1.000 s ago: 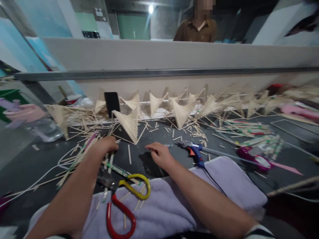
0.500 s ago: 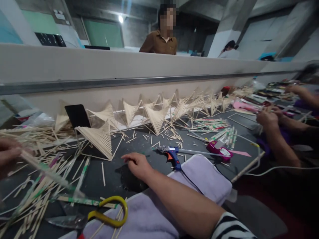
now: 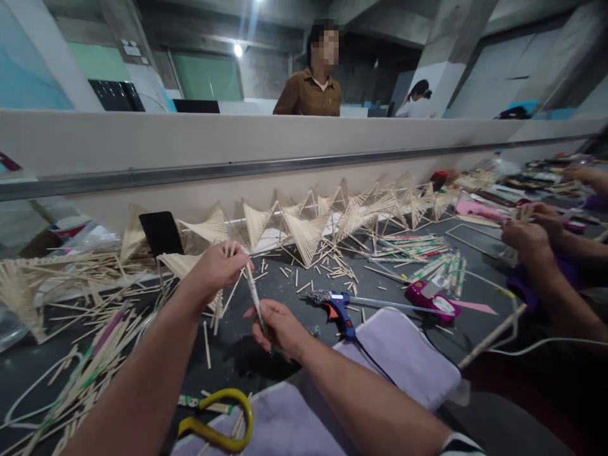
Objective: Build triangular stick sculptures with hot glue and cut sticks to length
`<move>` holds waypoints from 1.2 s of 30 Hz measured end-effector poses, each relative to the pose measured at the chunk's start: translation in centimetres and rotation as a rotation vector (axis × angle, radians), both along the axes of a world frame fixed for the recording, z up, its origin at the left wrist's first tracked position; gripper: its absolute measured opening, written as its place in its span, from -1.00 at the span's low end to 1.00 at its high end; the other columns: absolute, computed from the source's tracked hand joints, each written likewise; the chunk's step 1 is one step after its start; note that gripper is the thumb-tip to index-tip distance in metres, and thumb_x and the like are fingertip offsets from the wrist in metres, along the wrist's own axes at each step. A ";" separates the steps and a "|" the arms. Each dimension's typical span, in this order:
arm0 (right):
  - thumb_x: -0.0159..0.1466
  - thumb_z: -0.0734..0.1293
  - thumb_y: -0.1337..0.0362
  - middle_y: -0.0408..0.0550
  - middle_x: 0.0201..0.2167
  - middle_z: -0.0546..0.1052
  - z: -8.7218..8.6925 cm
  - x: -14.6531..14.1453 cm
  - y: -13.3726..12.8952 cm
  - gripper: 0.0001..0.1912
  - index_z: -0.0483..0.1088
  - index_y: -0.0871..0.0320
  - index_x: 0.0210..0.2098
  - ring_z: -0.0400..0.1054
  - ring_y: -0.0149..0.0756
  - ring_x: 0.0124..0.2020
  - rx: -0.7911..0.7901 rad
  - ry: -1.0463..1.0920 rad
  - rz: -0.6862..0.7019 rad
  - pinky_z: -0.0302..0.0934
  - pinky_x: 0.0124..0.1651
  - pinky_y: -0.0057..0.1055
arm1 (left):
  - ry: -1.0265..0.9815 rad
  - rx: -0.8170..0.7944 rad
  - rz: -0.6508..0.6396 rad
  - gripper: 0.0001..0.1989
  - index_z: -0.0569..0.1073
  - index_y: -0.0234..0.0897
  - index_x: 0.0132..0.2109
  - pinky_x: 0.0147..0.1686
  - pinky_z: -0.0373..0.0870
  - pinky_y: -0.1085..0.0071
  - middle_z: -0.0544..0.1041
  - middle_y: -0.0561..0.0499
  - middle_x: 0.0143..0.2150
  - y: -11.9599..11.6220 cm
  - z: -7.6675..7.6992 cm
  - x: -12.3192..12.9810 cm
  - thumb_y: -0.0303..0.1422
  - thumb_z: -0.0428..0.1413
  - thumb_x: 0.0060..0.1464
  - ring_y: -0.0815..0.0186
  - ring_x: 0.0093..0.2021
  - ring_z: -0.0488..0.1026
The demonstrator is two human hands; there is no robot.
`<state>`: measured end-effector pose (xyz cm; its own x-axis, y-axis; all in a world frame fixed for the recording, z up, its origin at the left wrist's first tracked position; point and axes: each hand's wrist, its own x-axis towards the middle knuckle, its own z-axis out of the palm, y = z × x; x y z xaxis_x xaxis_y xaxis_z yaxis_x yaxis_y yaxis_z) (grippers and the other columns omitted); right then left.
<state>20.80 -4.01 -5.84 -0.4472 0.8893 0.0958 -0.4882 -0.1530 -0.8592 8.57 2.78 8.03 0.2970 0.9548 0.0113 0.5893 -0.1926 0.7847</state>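
Above the dark tabletop, a slim packet of wrapped chopsticks [image 3: 253, 290], white with a green end, slants between my two hands. My left hand [image 3: 219, 269] is closed on its upper end. Around the lower end, the fingers of my right hand [image 3: 278, 326] are closed. Behind my left hand stands a twisted fan-shaped stick model [image 3: 183, 263], partly hidden by it. To the right of my right hand lies a blue hot glue gun [image 3: 339, 310] with a clear glue stick. Yellow-handled scissors [image 3: 249, 421] lie at the front, blades hidden behind my left forearm.
More stick models [image 3: 304, 237] line the low wall. Loose sticks [image 3: 107, 345] are heaped at left; wrapped packets [image 3: 413, 247] lie at right. A lilac towel [image 3: 403, 354] covers the front edge. A co-worker's hands [image 3: 529, 234] work at right; a person [image 3: 313, 92] stands beyond the wall.
My left hand has come from the far left to the middle, bringing the wrapped chopsticks. My right hand, earlier resting near the table, has closed on their lower end. The view has shifted slightly.
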 end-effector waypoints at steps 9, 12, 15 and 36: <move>0.19 0.17 -0.01 -0.32 -0.79 0.18 -1.1 -1.8 0.2 -0.67 0.21 0.14 -0.43 -0.08 -0.56 -0.78 -0.022 -0.012 -0.265 -0.17 -0.72 -0.63 | -0.423 -0.032 -0.008 -0.71 0.36 -0.34 -0.43 -0.75 -0.10 0.56 0.34 0.10 -0.61 -0.8 -2.4 -1.0 -0.16 0.04 -0.04 0.57 -0.75 0.03; 0.16 0.20 -0.02 -0.33 -0.80 0.17 -1.3 -1.8 0.2 -0.66 0.21 0.15 -0.45 -0.05 -0.56 -0.78 -0.021 -0.003 -0.313 -0.13 -0.72 -0.62 | -0.434 -0.053 0.005 -0.72 0.38 -0.34 -0.43 -0.75 -0.11 0.58 0.22 0.17 -0.71 -1.0 -2.9 -0.2 -0.17 0.06 -0.06 0.55 -0.76 0.02; 0.16 0.20 -0.02 -0.35 -0.81 0.16 -1.1 -1.5 0.3 -0.67 0.20 0.14 -0.46 -0.07 -0.57 -0.80 -0.038 0.038 -0.360 -0.14 -0.74 -0.62 | -0.379 -0.104 -0.035 -0.73 0.39 -0.35 -0.45 -0.76 -0.13 0.59 0.18 0.18 -0.74 -1.3 -4.0 0.7 -0.18 0.07 -0.08 0.54 -0.76 0.02; 0.16 0.19 -0.03 -0.31 -0.81 0.20 -0.7 -1.7 0.3 -0.64 0.23 0.16 -0.45 -0.05 -0.56 -0.80 -0.014 -0.037 -0.289 -0.14 -0.73 -0.62 | -0.493 -0.119 -0.089 -0.71 0.41 -0.39 -0.40 -0.76 -0.16 0.60 0.22 0.16 -0.75 -1.2 -2.7 -1.0 -0.18 0.06 -0.03 0.58 -0.77 0.02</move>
<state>19.13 -3.74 -6.57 -0.1783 0.9814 0.0709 -0.4816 -0.0243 -0.8761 7.59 1.59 5.33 0.3641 0.9292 0.0638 0.1291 -0.1182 0.9846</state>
